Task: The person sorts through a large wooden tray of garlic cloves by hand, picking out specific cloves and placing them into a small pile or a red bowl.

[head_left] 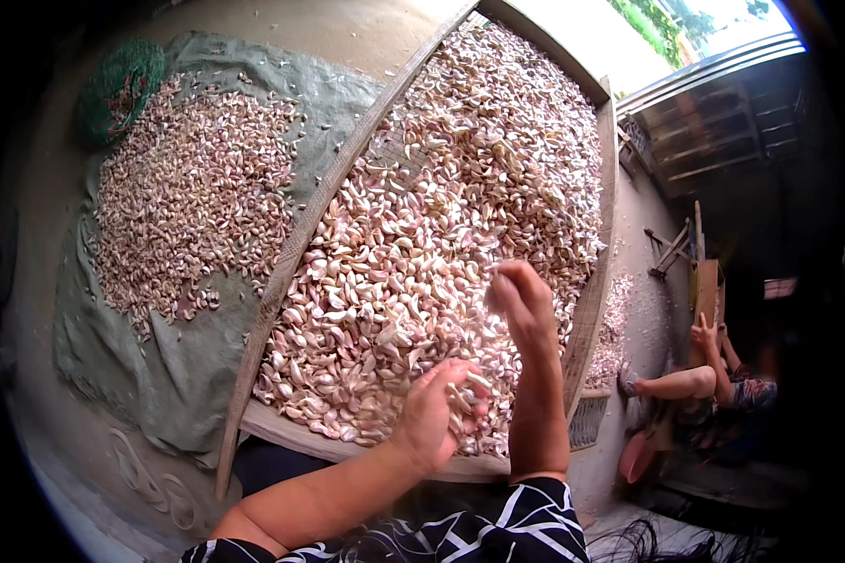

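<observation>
A wooden-framed tray (317,192) with a mesh bottom stretches away in front of me, heaped with pinkish-white garlic cloves (394,253). Several cloves rest in my left hand (436,405), which is cupped, palm turned inward, low over the near end of the tray. My right hand (524,298) hovers above the heap, farther off and to the right. Its fingers are bent together and slightly smeared by motion; whatever they may hold is hidden.
Left of the tray, more cloves (197,188) lie on a grey-green sheet (164,380) beside a green net bag (122,89). At right, another person (699,380) sits near a pink basin (637,457) and a wooden frame (706,291). Loose cloves and skins (612,324) litter the floor.
</observation>
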The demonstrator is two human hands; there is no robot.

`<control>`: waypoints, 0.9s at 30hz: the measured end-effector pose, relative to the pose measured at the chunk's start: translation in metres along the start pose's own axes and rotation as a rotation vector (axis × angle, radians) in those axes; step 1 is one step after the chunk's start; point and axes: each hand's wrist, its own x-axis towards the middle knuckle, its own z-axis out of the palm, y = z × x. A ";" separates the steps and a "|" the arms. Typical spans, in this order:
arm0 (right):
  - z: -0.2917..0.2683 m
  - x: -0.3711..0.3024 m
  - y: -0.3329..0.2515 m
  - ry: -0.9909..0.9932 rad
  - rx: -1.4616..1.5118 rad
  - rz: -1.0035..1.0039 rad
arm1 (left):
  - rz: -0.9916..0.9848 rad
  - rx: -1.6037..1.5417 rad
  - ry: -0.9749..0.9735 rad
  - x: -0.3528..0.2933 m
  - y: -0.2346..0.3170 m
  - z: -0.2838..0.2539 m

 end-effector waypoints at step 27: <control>0.000 0.060 0.003 -0.013 -0.267 -0.003 | 0.034 -0.073 -0.010 -0.001 0.011 0.003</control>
